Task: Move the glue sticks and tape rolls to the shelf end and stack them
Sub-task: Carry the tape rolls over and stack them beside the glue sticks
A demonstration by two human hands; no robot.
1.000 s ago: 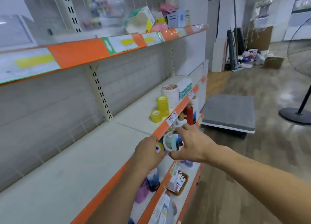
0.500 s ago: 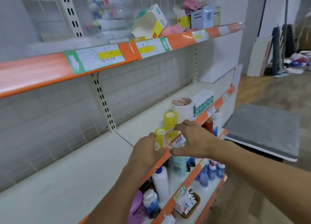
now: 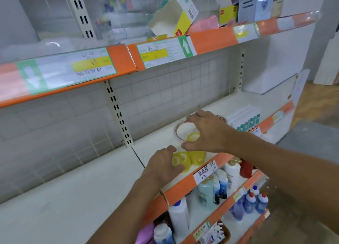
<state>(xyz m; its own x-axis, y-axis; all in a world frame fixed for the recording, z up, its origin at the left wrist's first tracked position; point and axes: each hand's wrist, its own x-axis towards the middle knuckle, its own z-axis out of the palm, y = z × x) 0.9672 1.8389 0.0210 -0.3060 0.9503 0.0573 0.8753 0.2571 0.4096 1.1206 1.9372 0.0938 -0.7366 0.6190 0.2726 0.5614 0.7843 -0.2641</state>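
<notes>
My right hand (image 3: 207, 132) grips a large clear tape roll (image 3: 180, 132) by its rim, holding it tilted above the white middle shelf (image 3: 102, 179). Through its ring a yellow tape roll (image 3: 193, 137) shows. My left hand (image 3: 162, 165) holds a small yellow tape roll (image 3: 180, 160) just above the shelf's front edge. More yellow tape (image 3: 198, 158) stands beside it to the right. Behind my right hand a stack of white tape rolls (image 3: 221, 117) is mostly hidden. White and teal glue boxes (image 3: 245, 118) stand farther right.
An orange price strip (image 3: 183, 187) with a handwritten label runs along the shelf front. Bottles (image 3: 207, 194) crowd the shelves below. The upper shelf (image 3: 128, 60) overhangs close above, carrying boxes (image 3: 174, 14). The shelf's far end has a white box (image 3: 266, 82).
Both hands have risen from the shelf's front edge and reached onto the shelf. The clear roll now hangs over the yellow tapes, and the left hand's roll is beside them.
</notes>
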